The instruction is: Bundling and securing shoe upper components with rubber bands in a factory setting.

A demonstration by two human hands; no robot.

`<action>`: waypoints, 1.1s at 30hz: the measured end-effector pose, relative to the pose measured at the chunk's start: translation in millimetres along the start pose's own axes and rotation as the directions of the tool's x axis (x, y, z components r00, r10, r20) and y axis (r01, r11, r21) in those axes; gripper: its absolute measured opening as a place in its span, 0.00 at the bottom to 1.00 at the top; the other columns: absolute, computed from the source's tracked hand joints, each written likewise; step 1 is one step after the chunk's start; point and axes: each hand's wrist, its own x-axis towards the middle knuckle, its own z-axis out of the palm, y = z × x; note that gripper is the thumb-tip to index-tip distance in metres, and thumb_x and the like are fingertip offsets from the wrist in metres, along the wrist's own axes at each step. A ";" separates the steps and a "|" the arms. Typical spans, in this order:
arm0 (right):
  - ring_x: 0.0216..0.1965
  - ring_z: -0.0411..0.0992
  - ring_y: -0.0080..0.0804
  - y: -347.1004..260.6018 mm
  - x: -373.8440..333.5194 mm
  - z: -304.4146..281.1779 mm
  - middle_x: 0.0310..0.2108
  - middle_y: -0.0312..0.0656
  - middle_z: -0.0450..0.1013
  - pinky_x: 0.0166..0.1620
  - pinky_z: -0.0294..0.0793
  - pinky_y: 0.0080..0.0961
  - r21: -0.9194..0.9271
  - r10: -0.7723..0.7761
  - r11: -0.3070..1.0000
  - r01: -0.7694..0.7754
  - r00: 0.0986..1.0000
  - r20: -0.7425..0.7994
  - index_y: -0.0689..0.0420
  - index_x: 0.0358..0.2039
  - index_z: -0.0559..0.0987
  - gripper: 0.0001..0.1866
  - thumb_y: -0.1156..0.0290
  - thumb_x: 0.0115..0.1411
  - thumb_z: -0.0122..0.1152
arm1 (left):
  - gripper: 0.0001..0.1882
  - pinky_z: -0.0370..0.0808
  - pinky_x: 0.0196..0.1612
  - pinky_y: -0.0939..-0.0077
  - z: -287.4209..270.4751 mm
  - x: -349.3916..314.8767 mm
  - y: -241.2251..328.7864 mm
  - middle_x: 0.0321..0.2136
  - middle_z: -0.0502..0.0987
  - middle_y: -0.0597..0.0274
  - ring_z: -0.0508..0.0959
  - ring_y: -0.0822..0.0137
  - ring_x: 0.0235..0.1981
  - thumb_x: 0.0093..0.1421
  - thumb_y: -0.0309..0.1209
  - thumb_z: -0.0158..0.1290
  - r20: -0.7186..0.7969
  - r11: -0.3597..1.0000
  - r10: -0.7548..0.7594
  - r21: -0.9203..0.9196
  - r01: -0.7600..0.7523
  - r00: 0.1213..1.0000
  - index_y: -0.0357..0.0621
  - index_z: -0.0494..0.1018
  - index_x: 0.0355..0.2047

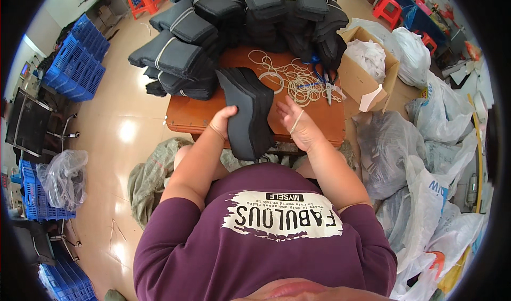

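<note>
A thick stack of black curved foam pads (245, 117) stands tilted over the near edge of the brown table (186, 112). My left hand (222, 121) grips its left side, thumb on the front face. To the right of the stack, my right hand (295, 123) is held apart with its fingers spread, and a pale rubber band (296, 121) loops around it. Behind lie a heap of loose rubber bands (306, 85) and a pair of scissors (328, 88). Banded bundles of the same black pads (173, 56) are piled along the table's left and far sides.
A cardboard box (391, 69) with white plastic inside stands right of the table, beside several filled plastic bags (388, 147). Blue crates (74, 67) and a black chair (29, 123) are at the left. Red stools (145, 0) stand farther back.
</note>
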 end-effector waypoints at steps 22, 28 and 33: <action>0.59 0.65 0.42 -23.1 -29.6 38.5 0.57 0.52 0.64 0.61 0.65 0.37 -0.303 -0.553 0.796 0.524 0.833 -0.011 0.60 0.68 0.50 0.58 0.74 0.40 0.75 | 0.44 0.68 0.59 0.67 105.3 -15.5 -17.0 0.56 0.70 0.48 0.73 0.61 0.55 0.54 0.43 0.65 0.200 0.561 0.331 0.744 -0.363 0.922 0.31 0.59 0.63; 0.49 0.70 0.56 -38.3 -38.0 18.4 0.49 0.56 0.67 0.53 0.72 0.41 -0.920 -0.676 0.287 0.267 0.737 0.003 0.54 0.63 0.61 0.50 0.71 0.37 0.76 | 0.18 0.78 0.39 0.68 120.3 -46.5 -38.8 0.36 0.78 0.50 0.80 0.57 0.33 0.55 0.25 0.60 0.395 -0.344 0.696 0.916 -0.205 0.600 0.35 0.74 0.47; 0.44 0.72 0.59 -28.3 -39.3 36.1 0.48 0.57 0.66 0.45 0.74 0.47 -0.989 -0.530 0.063 0.137 0.844 0.084 0.50 0.63 0.62 0.48 0.63 0.40 0.75 | 0.17 0.77 0.38 0.65 157.4 -50.5 -50.2 0.34 0.77 0.52 0.79 0.54 0.34 0.50 0.24 0.62 0.696 -0.541 0.515 0.717 -0.439 0.501 0.38 0.75 0.42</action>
